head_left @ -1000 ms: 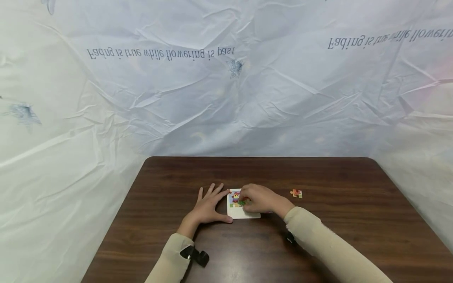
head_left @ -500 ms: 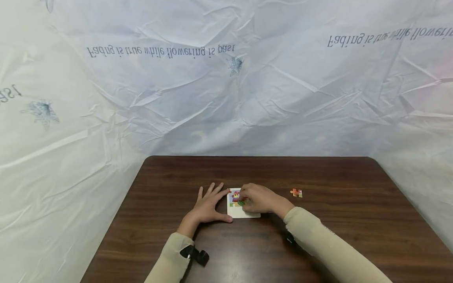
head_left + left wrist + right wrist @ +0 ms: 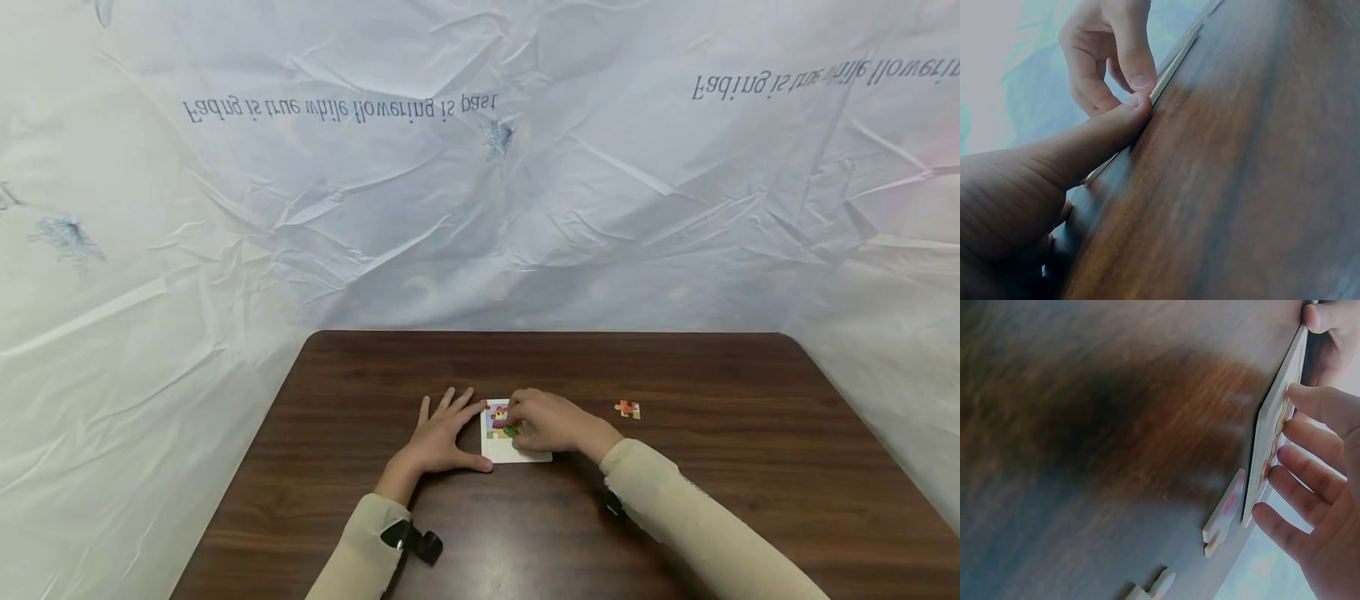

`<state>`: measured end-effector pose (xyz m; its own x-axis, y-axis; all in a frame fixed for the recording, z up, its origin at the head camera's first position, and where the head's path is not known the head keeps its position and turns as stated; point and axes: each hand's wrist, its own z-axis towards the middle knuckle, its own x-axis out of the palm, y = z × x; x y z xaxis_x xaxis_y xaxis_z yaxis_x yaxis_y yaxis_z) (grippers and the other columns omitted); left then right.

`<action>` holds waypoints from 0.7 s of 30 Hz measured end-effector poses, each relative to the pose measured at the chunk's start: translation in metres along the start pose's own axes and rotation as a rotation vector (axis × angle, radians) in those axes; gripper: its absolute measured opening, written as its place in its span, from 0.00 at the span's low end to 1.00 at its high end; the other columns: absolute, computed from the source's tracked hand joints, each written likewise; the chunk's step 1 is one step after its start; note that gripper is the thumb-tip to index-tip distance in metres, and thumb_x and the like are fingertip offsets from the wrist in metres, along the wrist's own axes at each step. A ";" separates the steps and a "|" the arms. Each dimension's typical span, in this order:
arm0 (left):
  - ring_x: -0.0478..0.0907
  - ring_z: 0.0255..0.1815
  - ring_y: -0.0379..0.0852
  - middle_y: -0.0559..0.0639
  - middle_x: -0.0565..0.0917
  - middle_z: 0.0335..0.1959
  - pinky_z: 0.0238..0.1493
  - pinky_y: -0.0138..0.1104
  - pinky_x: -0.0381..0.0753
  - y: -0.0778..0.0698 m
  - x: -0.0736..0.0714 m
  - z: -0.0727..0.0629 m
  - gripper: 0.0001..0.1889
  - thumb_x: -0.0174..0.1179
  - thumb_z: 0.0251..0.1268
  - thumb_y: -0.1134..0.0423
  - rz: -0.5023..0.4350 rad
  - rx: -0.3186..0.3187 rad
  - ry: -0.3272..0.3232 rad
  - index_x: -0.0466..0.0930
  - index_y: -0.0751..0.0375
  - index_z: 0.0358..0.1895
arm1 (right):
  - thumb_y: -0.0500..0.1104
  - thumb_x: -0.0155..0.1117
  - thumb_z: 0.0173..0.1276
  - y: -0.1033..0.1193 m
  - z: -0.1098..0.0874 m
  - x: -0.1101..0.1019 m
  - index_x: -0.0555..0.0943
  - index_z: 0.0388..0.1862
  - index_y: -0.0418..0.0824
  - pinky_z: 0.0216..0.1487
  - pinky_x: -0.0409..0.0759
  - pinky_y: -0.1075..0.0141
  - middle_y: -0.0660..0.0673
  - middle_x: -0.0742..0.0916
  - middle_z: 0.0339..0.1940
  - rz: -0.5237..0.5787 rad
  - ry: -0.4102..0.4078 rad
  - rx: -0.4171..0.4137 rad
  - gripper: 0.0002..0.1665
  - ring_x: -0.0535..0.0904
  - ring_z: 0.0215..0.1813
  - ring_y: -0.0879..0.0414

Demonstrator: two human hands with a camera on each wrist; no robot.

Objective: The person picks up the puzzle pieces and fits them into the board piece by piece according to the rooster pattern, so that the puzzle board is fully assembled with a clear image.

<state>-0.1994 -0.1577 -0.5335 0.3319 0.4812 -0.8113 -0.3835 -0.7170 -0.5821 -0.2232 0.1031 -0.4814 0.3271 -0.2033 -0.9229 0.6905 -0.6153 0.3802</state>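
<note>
A small white puzzle board (image 3: 517, 457) lies flat on the dark wooden table, with a colourful cartoon bird picture partly filling it. My left hand (image 3: 438, 442) is spread along its left side; the index fingertip touches the upper left corner and the thumb the lower left. Over the right part of the board, my right hand (image 3: 551, 421) has its fingers bent, with a green puzzle piece (image 3: 511, 432) between thumb and fingers. Its thumb and fingertips meet the board's face in the right wrist view. The hand hides the board's right side.
To the right lies a loose red and orange puzzle piece (image 3: 628, 409). The right wrist view shows one loose piece (image 3: 1225, 509) close beside the board and another piece (image 3: 1150, 587) farther off. A pale printed sheet (image 3: 480, 208) hangs behind the table (image 3: 375, 358).
The green piece under my right fingers has shifted very slightly left. Both hands otherwise keep their places, and the board stays put.
</note>
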 end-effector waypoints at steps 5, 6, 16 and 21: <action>0.35 0.88 0.62 0.52 0.51 0.88 0.78 0.68 0.23 0.001 -0.001 0.002 0.56 0.77 0.53 0.33 -0.005 0.001 0.002 0.61 0.45 0.85 | 0.44 0.76 0.70 -0.001 0.001 0.000 0.91 0.52 0.43 0.50 0.84 0.56 0.49 0.84 0.50 -0.006 -0.016 -0.005 0.13 0.81 0.50 0.55; 0.35 0.88 0.62 0.52 0.51 0.88 0.78 0.68 0.23 0.001 -0.001 0.003 0.56 0.77 0.53 0.33 -0.005 0.000 0.003 0.61 0.45 0.85 | 0.44 0.76 0.70 -0.002 0.001 0.000 0.91 0.52 0.43 0.50 0.84 0.56 0.49 0.84 0.50 -0.008 -0.022 -0.007 0.13 0.81 0.49 0.55; 0.35 0.88 0.62 0.52 0.51 0.88 0.78 0.69 0.23 0.014 -0.008 0.016 0.56 0.78 0.53 0.34 -0.006 0.020 0.016 0.62 0.46 0.84 | 0.43 0.74 0.72 -0.008 0.011 0.002 0.88 0.58 0.43 0.57 0.83 0.48 0.47 0.86 0.56 0.016 -0.053 0.019 0.17 0.83 0.56 0.50; 0.36 0.88 0.62 0.52 0.51 0.87 0.78 0.68 0.24 0.021 -0.011 0.022 0.56 0.78 0.53 0.33 0.002 0.033 0.011 0.62 0.45 0.84 | 0.39 0.69 0.75 -0.013 0.014 -0.001 0.88 0.58 0.41 0.54 0.84 0.51 0.46 0.86 0.56 0.039 -0.101 0.013 0.15 0.83 0.54 0.49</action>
<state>-0.2304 -0.1666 -0.5376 0.3409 0.4741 -0.8118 -0.4121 -0.7007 -0.5823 -0.2413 0.1008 -0.4859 0.2864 -0.3030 -0.9089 0.6699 -0.6149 0.4161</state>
